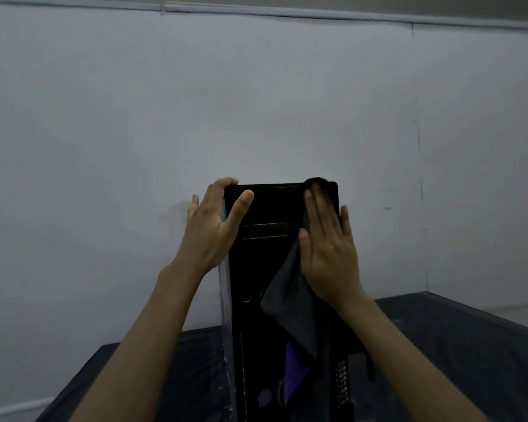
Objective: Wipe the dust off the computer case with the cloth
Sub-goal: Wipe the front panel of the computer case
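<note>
**Cloth pressed flat on the front of an upright case**

The dark grey cloth [290, 303] is held against the black computer case [269, 214] by the right hand [328, 257], whose grip is wide: the fingers are laid out straight and flat, pressing the fabric onto the panel rather than curling round it. Above the fingertips a small bunch of cloth is seen at the case's upper right corner; below the palm the rest hangs in a loose fold down the panel.

Across the panel from this grip, the upper left corner of the case is clasped by the left hand [211, 229], fingers hooked over the top edge and side, thumb laid on the front.

The case stands upright on a dark tabletop [457, 339]. Lower down the case, below the hanging cloth, a purple patch [294, 373] can be made out; what it is cannot be told. Behind everything, a pale grey wall [104, 117] fills the view.
</note>
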